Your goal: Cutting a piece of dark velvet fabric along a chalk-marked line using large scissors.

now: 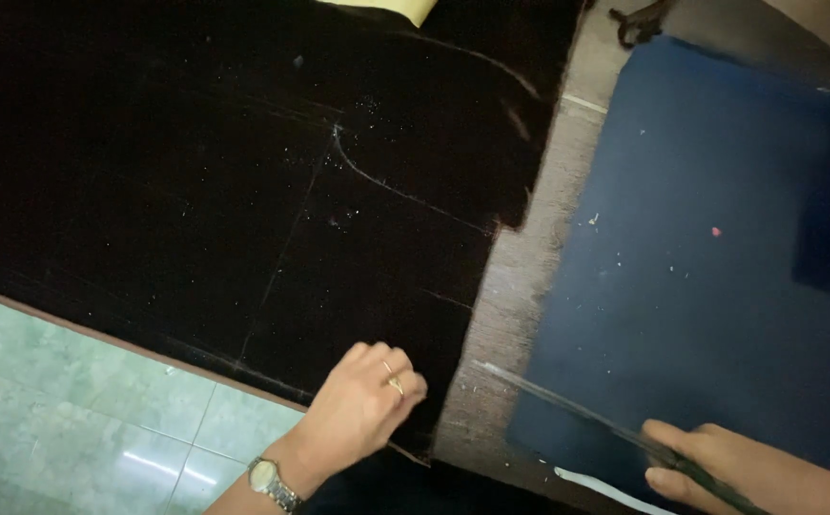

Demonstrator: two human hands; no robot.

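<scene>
Nearest, the left hand [362,405] is curled, fingertips pinching the near edge of the black fabric [243,172] at seven o'clock. At five o'clock the right hand [720,467] is closed round a clear ruler [567,405]. A tug could shift the fabric and smear its chalk lines [377,181]. Farther out, at three o'clock, a blue mat [701,267] crowds the bare table strip [520,286].

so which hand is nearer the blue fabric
Right. The right hand rests at the blue fabric's near edge, holding a clear ruler. The left hand lies apart, on the black fabric.
</scene>
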